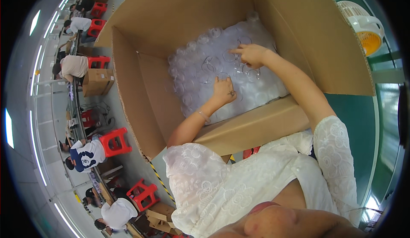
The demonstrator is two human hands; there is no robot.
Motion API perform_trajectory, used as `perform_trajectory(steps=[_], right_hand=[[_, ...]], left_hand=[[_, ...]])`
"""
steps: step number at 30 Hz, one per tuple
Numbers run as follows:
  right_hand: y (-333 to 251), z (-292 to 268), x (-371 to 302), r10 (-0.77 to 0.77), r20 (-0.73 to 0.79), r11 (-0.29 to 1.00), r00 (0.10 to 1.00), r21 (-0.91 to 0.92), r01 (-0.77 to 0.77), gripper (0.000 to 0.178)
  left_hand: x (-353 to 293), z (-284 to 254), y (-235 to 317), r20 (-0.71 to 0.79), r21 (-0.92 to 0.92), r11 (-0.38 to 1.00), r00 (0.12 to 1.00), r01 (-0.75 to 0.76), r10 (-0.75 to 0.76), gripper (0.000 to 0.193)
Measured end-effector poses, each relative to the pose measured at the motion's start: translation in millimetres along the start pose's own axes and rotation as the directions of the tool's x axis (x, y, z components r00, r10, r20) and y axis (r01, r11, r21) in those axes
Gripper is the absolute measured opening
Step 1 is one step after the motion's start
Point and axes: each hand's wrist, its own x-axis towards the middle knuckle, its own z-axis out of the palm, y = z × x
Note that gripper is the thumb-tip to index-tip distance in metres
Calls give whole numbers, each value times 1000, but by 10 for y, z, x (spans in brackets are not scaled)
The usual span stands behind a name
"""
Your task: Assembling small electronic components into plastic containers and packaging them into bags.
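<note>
A large open cardboard box [168,3] stands in front of me. Inside it, many small clear round plastic pieces [188,84], cup-like or lid-like, lie in rows in a translucent plastic bag [267,86]. My left hand [224,92] is over the near middle of the pile, fingers bent at the rim of a clear round piece [223,74]. Farther right, my right hand [253,55] reaches over the pile with its index finger stretched out to the left, touching or just above a clear ring-shaped piece [229,57]. Its other fingers are bent and partly hidden.
Box flaps rise around the pile; the near flap [256,124] lies under my forearms. A white and orange fan [363,26] is at the upper right, by a green surface [352,122]. At left, people sit along a workbench on red stools [115,142], near a closed carton [98,82].
</note>
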Motion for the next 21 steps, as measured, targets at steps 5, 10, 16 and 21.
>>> perform_trajectory(steps=[5, 10, 16, 21], right_hand=[[20, -9, -158, 23, 24, 997, 999, 70, -25, 10], [150, 38, -324, 44, 87, 997, 995, -64, -38, 8], [230, -54, -427, 349, -391, 913, 852, -64, -403, 12], [354, 210, -410, 591, 70, 806, 803, -82, -586, 30]], left_hand=[[71, 66, -354, 35, -351, 928, 988, -127, 149, 39], [232, -31, -482, 3, -555, 831, 998, -44, 55, 41], [341, -160, -431, 299, -835, 529, 932, 152, 203, 45], [463, 131, -235, 310, -782, 603, 938, 158, 156, 45]])
